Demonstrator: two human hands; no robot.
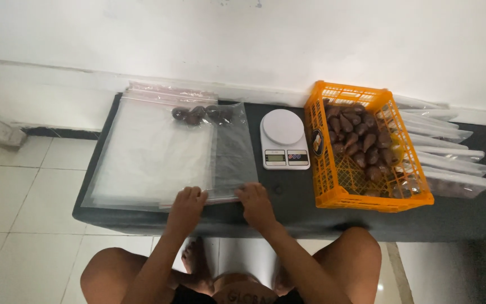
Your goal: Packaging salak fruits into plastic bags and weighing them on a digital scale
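A clear zip bag (229, 149) lies flat on the dark table (288, 217), with a few brown dates (201, 114) at its far end. My left hand (188, 204) and my right hand (256, 201) both press on the bag's near edge, fingers curled over its seal strip. The bag rests on top of a stack of empty clear bags (147, 152).
A white kitchen scale (284, 139) stands right of the bags. An orange plastic crate (361, 146) holds many brown dates. Filled clear bags (451, 163) are stacked at the far right. A white wall runs behind the table; my knees are below its front edge.
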